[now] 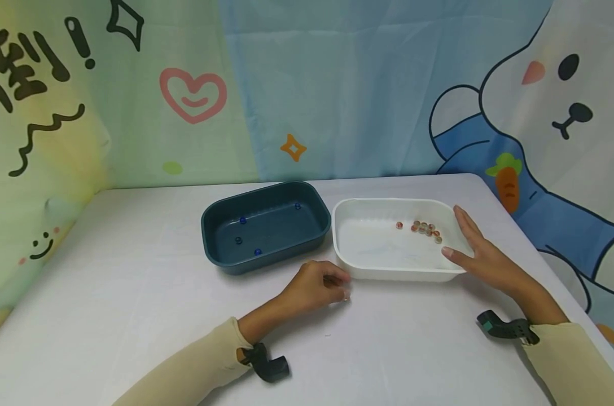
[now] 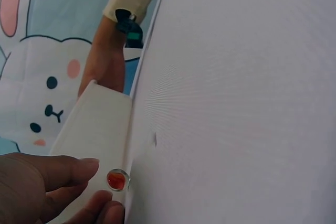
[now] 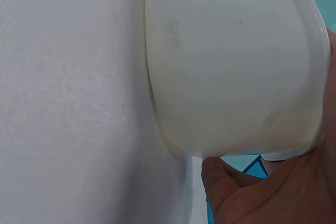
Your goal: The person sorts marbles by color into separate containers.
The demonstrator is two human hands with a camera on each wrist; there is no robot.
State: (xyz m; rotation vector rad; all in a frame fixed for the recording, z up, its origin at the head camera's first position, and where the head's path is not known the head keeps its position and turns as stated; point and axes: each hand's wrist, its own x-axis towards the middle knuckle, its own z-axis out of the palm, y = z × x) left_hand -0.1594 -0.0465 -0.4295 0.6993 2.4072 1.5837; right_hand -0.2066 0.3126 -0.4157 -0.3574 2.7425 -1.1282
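Observation:
A clear glass marble with an orange-red core (image 2: 116,180) sits by the near left corner of the white tray (image 1: 368,248). Bent fingers of my left hand (image 1: 314,285) surround it, with a small gap between the upper fingertip and the marble in the left wrist view. My right hand (image 1: 485,262) rests along the tray's right end, fingers stretched and thumb (image 3: 216,179) against the corner. Several clear and reddish marbles (image 1: 422,227) lie toward the right inside this tray.
Left of the white tray, almost touching it, stands a dark blue tray (image 1: 273,234) with several blue or dark marbles (image 1: 242,220). Both trays rest on a white-covered table (image 1: 149,270). A printed curtain (image 1: 337,90) hangs behind.

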